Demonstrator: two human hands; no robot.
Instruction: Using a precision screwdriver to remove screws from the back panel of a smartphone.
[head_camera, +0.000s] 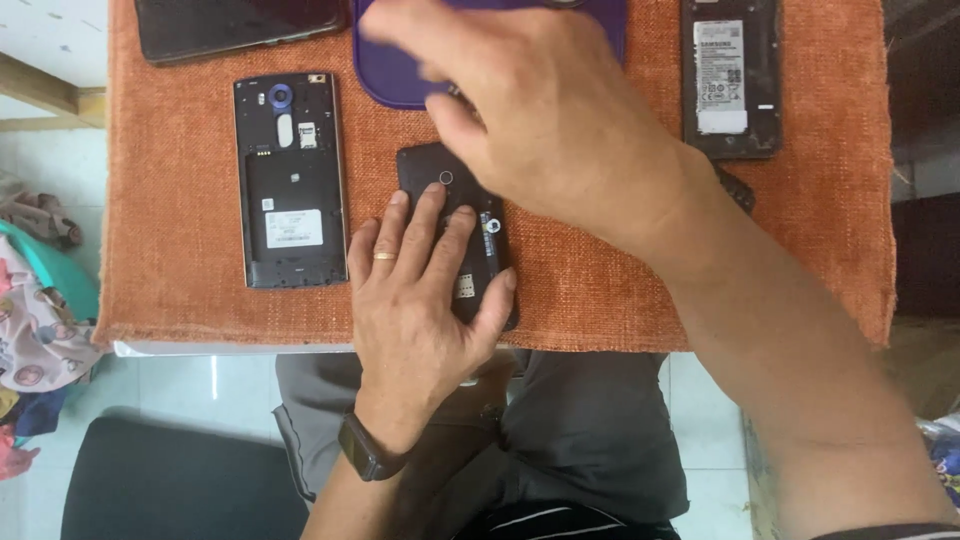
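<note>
The left hand (420, 290) lies flat, fingers spread, pressing on a dark opened phone (455, 235) at the near middle of the orange cloth (620, 290). The phone's long axis runs away from the person, leaning slightly left, camera hole at the far end. The right hand (540, 110) hovers over its far end, blurred; whether it pinches anything cannot be told. A purple tray (400, 75) lies beyond, another opened phone (290, 180) to the left.

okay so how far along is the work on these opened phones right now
Two phones lie with backs off: one at left, one at top right. The left hand presses a third open phone flat while the right hand reaches toward the purple tray. No phone looks closed up.
</note>
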